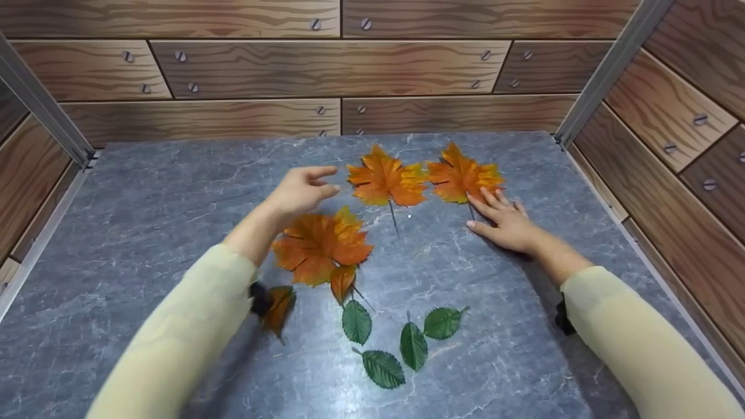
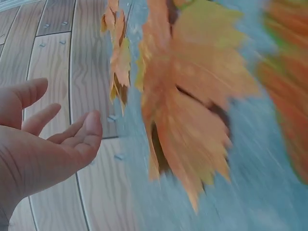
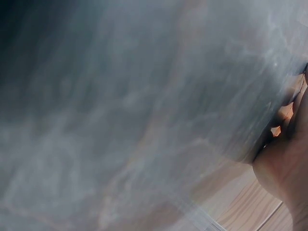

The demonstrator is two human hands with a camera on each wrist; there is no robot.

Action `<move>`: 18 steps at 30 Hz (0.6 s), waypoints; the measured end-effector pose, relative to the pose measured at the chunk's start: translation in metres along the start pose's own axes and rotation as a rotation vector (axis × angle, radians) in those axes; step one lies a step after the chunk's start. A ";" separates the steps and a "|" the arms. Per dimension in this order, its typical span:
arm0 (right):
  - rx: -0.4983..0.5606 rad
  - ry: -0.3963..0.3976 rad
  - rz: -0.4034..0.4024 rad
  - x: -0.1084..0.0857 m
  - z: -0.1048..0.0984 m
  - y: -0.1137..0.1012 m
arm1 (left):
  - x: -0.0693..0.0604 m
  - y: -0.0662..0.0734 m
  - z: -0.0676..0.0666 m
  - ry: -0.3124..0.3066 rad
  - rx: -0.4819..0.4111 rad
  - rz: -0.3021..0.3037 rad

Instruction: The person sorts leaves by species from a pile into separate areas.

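My left hand (image 1: 301,189) hovers over the table with relaxed fingers and holds nothing. It is just left of an orange maple leaf (image 1: 386,177) and above a nearer maple leaf (image 1: 320,247). In the left wrist view its loosely bent fingers show beside a large maple leaf (image 2: 197,101). Farther right, my right hand (image 1: 505,224) lies spread and palm down, its fingertips on the lower edge of another maple leaf (image 1: 460,174). Only part of the right hand (image 3: 288,154) shows in the right wrist view, which is blurred.
Several green leaves, such as one green leaf (image 1: 384,369), lie at the front middle. A small orange leaf (image 1: 342,283) touches the near maple leaf; a brownish leaf (image 1: 279,308) lies beside the left sleeve. Wood-patterned walls (image 1: 262,70) border the grey marbled table (image 1: 174,186).
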State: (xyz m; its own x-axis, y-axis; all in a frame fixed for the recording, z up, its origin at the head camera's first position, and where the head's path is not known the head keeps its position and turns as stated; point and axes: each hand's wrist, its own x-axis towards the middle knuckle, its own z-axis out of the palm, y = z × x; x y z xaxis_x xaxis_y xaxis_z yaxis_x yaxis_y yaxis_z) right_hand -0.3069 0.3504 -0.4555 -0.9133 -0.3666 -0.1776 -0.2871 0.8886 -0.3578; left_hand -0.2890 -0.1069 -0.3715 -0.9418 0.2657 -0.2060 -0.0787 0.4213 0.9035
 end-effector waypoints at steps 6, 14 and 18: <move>0.004 -0.003 -0.001 0.001 0.001 0.002 | -0.035 -0.025 -0.020 0.049 -0.047 0.000; 0.006 -0.007 -0.004 0.001 0.000 0.001 | -0.068 -0.067 -0.032 0.117 -0.055 -0.044; 0.007 -0.006 -0.006 0.001 0.001 0.000 | -0.074 -0.081 -0.031 0.127 -0.054 -0.051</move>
State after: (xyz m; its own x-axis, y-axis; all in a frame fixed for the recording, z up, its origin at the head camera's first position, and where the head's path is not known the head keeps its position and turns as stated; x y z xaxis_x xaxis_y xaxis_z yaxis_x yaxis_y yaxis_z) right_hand -0.3075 0.3498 -0.4562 -0.9097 -0.3738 -0.1811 -0.2906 0.8844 -0.3653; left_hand -0.2227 -0.1878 -0.4172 -0.9697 0.1320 -0.2056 -0.1413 0.3833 0.9127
